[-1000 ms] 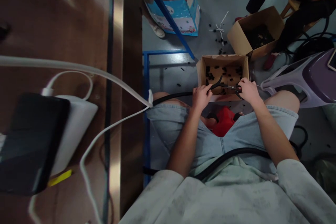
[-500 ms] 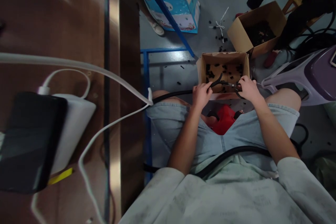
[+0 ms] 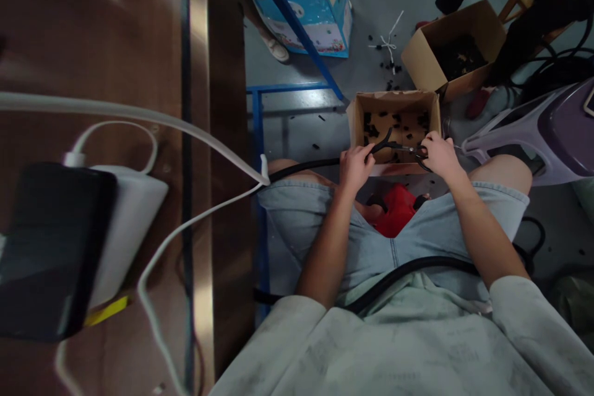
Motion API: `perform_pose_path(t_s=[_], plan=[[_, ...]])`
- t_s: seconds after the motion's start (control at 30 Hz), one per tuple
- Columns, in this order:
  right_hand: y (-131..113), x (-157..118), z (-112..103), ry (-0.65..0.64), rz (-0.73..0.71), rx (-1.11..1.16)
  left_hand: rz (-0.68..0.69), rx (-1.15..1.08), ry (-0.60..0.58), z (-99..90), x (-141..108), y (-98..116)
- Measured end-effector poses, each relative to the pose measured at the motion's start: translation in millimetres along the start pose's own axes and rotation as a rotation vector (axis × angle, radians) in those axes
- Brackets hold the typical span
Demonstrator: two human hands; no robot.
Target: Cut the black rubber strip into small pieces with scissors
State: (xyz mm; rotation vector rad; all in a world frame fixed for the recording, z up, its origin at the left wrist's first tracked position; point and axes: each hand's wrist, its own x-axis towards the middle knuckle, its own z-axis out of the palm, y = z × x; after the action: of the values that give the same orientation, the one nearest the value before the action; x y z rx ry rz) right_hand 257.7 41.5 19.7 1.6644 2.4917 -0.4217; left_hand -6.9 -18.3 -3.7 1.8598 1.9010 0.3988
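Left hand (image 3: pixel 356 168) grips black cable (image 3: pixel 309 165); right hand (image 3: pixel 440 156) holds scissors (image 3: pixel 411 150), blades at cable's forked end, above cardboard box (image 3: pixel 394 169) with scattered black bits (image 3: pixel 368 118). Phone (image 3: pixel 51 253) overlaps white power bank (image 3: pixel 127 223), brown counter (image 3: pixel 111 55).

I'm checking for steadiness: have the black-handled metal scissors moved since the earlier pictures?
No, not noticeably: the black-handled metal scissors keep their place against the nearest open brown cardboard box; both shift slightly together in the picture.

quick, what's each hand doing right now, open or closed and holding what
Left hand: closed around the black cable, near its split end.
Right hand: closed on the handles of the scissors.
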Motion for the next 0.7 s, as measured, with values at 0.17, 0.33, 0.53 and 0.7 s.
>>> perform_pose_path(t_s=[0.17, 0.33, 0.53, 0.7], plan=[[0.2, 0.7, -1.2, -0.011, 0.008, 0.02, -0.014, 0.013, -0.013, -0.9, -0.2, 0.9], [-3.3, -1.8, -2.1, -0.042, 0.002, 0.043, 0.0, 0.018, -0.001, 0.4, -0.7, -1.3], [-4.4, 0.1, 0.4, -0.042, 0.006, 0.03, 0.008, 0.002, 0.0, 0.7, -1.1, -2.9], [-1.8, 1.5, 2.1, -0.026, 0.025, 0.005, 0.001, 0.014, -0.003, 0.1, -1.1, -2.2]])
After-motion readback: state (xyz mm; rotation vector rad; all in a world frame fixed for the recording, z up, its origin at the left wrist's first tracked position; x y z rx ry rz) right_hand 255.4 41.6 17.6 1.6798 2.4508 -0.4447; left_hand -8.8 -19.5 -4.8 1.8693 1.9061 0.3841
